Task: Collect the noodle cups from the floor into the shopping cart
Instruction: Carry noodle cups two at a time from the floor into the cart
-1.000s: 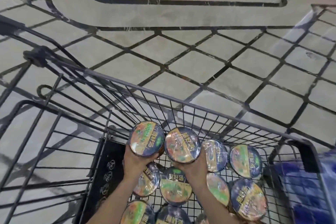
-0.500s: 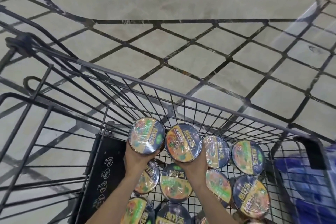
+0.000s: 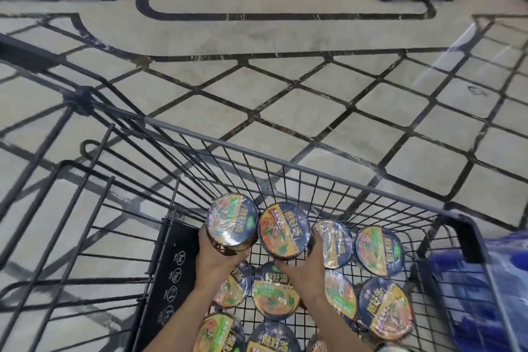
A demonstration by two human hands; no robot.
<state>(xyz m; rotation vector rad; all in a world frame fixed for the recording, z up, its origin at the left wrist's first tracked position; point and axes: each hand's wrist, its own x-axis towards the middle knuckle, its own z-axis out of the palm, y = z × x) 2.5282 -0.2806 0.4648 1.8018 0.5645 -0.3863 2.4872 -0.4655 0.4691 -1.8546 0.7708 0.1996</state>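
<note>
Two noodle cups are gripped from beneath inside the shopping cart, one in the left hand, one in the right hand, lids up, likely so they can be set flat. Bare mesh is left along the cart's far edge and far-left corner, while the right side is filled by the other cups.

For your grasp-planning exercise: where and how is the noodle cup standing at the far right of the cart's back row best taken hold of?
Grip the noodle cup around its side wall just under the lid rim, coming from above. It stands upright with its round lid facing up, the cart is open at the top, and a neighbouring cup and the wire walls crowd its sides, so a sideways approach looks blocked.
</note>
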